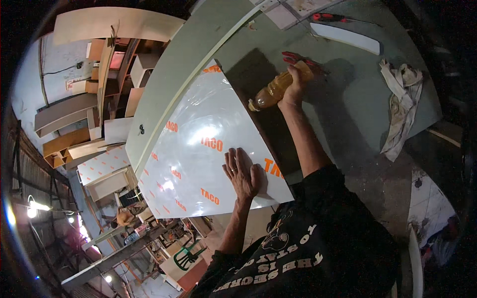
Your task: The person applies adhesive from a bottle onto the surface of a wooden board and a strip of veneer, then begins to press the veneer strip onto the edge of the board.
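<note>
A large white board (194,164) with a glossy film and orange print lies in front of me. My left hand (242,174) rests on it with the palm down and the fingers stretched out. In my right hand (294,88) is a clear plastic bottle (273,93) of yellowish liquid, gripped around its body. The bottle is tilted, its narrow tip pointing down and left, close to the board's dark right edge (263,129). Whether the tip touches that edge I cannot tell. Just beyond the bottle lie red-handled pliers (298,58), partly hidden by it.
The grey-green tabletop (348,94) also bears a red-handled screwdriver (330,18), a curved white strip (345,38) and a crumpled cloth (401,99). A long pale strip (198,72) runs along the board's far side. Wooden cabinets (117,74) and a green chair (188,256) stand beyond.
</note>
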Available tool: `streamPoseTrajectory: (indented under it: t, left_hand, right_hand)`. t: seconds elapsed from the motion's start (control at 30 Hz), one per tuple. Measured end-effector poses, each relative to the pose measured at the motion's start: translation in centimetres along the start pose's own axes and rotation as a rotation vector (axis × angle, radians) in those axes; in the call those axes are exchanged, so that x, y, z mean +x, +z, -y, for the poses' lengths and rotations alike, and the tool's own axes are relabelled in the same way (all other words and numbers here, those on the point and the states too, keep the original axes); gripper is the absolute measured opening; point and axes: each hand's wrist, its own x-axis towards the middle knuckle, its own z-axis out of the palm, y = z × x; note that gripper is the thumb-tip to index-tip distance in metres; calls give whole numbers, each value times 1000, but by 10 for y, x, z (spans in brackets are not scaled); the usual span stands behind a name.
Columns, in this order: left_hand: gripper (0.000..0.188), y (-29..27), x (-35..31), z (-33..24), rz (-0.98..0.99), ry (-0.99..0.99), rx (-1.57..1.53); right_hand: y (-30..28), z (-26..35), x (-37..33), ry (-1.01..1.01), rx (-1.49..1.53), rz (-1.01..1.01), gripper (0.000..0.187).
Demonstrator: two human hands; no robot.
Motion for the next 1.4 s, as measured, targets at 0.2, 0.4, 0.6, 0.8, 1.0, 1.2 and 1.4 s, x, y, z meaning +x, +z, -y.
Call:
streamPoseTrajectory:
  t: [0.2, 0.4, 0.6, 0.8, 1.0, 1.2, 1.4]
  left_hand:
    - [71, 5, -5, 9, -10, 6, 2]
    - [67, 5, -7, 9, -28, 13, 0]
    - [63, 6, -8, 7, -33, 36, 5]
    - [63, 10, -8, 8, -42, 59, 2]
    - [63, 10, -11, 11, -49, 56, 11]
    - [62, 12, -10, 16, -63, 82, 2]
    - [63, 15, -9, 16, -76, 106, 8]
  right_hand:
    - [-11, 28, -40, 57, -17, 20, 39]
    - [-32, 48, -65, 179, 51, 7, 38]
    - [-49, 67, -92, 182, 17, 7, 36]
    - [-96, 52, -93, 124, 12, -18, 41]
    - [-92, 81, -127, 213, 31, 64, 38]
    - [-116, 87, -139, 223, 35, 62, 33]
    - [-125, 112, -167, 208, 42, -6, 35]
